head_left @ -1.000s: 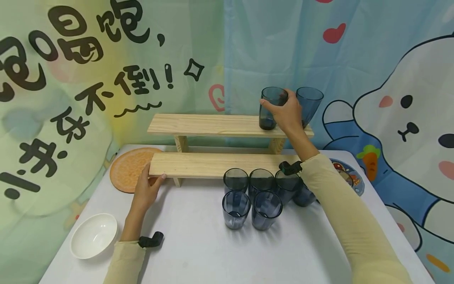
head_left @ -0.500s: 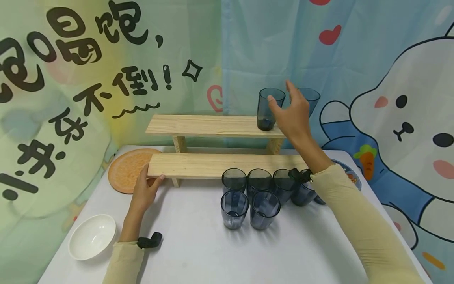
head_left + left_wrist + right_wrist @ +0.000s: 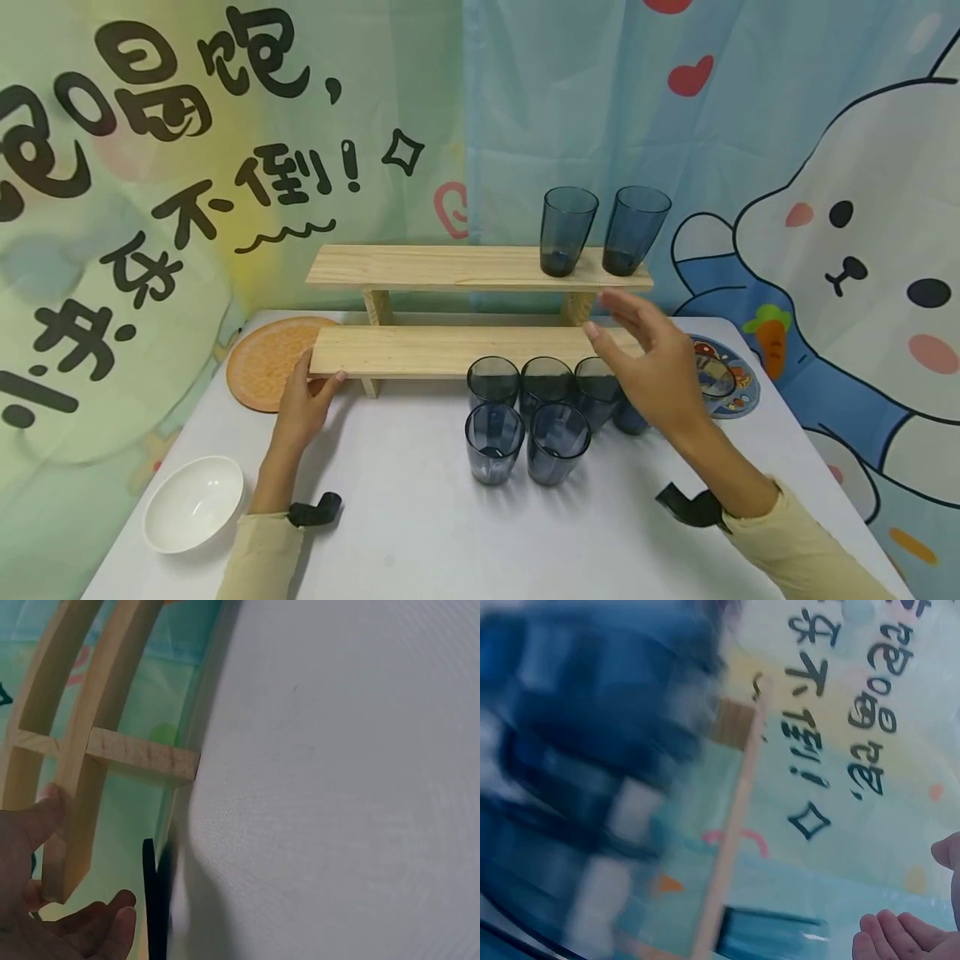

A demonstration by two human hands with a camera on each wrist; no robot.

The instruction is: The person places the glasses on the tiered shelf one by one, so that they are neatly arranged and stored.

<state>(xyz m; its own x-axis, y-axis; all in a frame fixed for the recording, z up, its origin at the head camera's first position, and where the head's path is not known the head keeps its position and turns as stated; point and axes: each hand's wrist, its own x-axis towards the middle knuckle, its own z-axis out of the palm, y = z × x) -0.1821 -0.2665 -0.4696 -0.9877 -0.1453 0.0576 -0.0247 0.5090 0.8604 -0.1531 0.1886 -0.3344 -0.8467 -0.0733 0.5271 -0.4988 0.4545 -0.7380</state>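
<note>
My left hand (image 3: 306, 408) grips the left end of the two-step wooden shelf (image 3: 405, 350) at its lower board. In the left wrist view the thumb lies against the board (image 3: 67, 847), with fingers around its end. My right hand (image 3: 652, 358) holds nothing, its fingers spread in the air near the lower board's right end. Two blue glasses, one (image 3: 567, 233) left of the other (image 3: 636, 233), stand upright on the top board. Several more blue glasses (image 3: 495, 446) stand grouped in front of the lower board; my right hand partly hides those at the right.
A white bowl (image 3: 193, 504) stands at the table's left edge. Behind it lies an orange round mat (image 3: 258, 367). On the right is a blue patterned mat (image 3: 742, 400) with a clear glass rim over it. A printed curtain (image 3: 525, 100) hangs behind the shelf.
The right hand lets go of the left glass on the top board, then draws back and down toward the grouped glasses. The left hand stays at the shelf's end.
</note>
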